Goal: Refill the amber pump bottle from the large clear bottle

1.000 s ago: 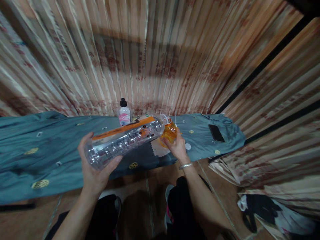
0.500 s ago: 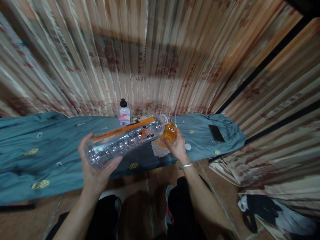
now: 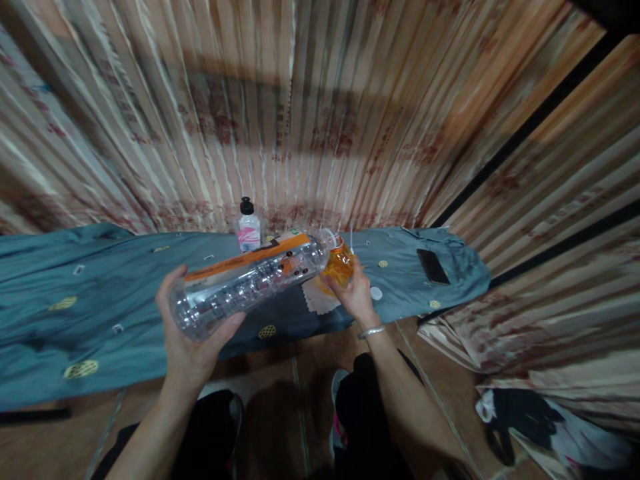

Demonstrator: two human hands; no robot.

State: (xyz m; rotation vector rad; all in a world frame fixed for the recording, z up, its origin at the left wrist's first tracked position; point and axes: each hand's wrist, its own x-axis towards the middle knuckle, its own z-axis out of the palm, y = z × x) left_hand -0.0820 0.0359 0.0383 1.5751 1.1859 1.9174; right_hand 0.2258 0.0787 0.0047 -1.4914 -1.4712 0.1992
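My left hand (image 3: 193, 340) is wrapped round the base of a large clear plastic bottle (image 3: 250, 287) with an orange-edged label. The bottle lies tilted in the air, its neck lower in the grip's far direction, pointing right. Its mouth meets the rim of a small orange-tinted cup (image 3: 340, 263), round which the fingers of my right hand (image 3: 356, 290) are closed. Whether liquid passes between the two I cannot make out. Under the cup, a pale scallop-edged napkin (image 3: 319, 300) shows on the cloth. Beside my right hand lies a round white cap (image 3: 376, 293).
A small bottle with a black top and pink label (image 3: 249, 230) stands behind the large bottle. A dark phone (image 3: 433, 267) lies to the right on the teal patterned cloth (image 3: 135, 287). Pleated curtains (image 3: 310, 120) hang behind; a bag (image 3: 525, 420) sits low at right.
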